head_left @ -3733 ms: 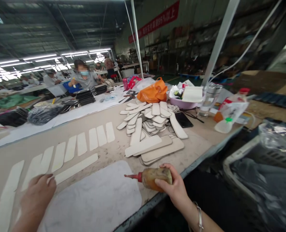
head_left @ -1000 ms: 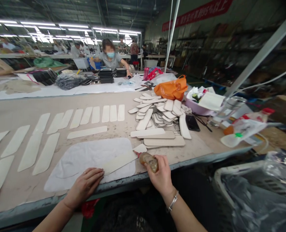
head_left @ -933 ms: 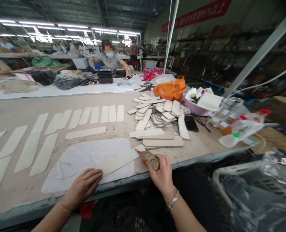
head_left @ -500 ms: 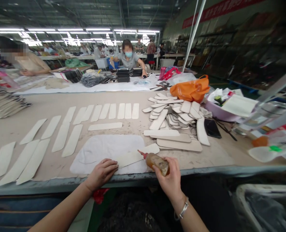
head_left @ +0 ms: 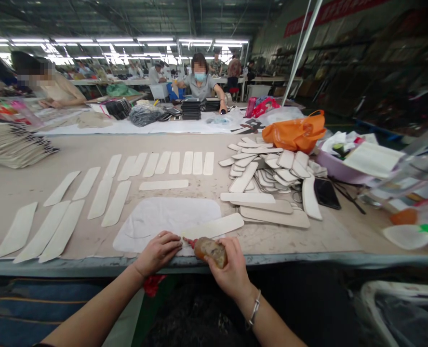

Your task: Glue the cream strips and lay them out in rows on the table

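Note:
My right hand (head_left: 230,265) is wrapped round a glue bottle (head_left: 211,252), a stained amber squeeze bottle with a red nozzle. The bottle is tipped to the left, its tip at the left end of a long white strip (head_left: 217,226), close to my left fingers. My left hand (head_left: 159,251) has its fingers together on that near left end, holding the strip. Beneath the strip lies a white cloth-like sheet (head_left: 145,221). Whether glue is coming out is too small to tell.
Several white strips (head_left: 105,197) are laid out at left and in rows. A heap of rounded pieces (head_left: 260,168) lies at right, near a phone (head_left: 327,193), an orange bag (head_left: 295,132) and a purple basin (head_left: 339,167). A masked co-worker (head_left: 201,84) sits across.
My right hand has brought the bottle left along the strip, its nozzle going from the strip's middle to the left end near my left fingers. The view has shifted slightly.

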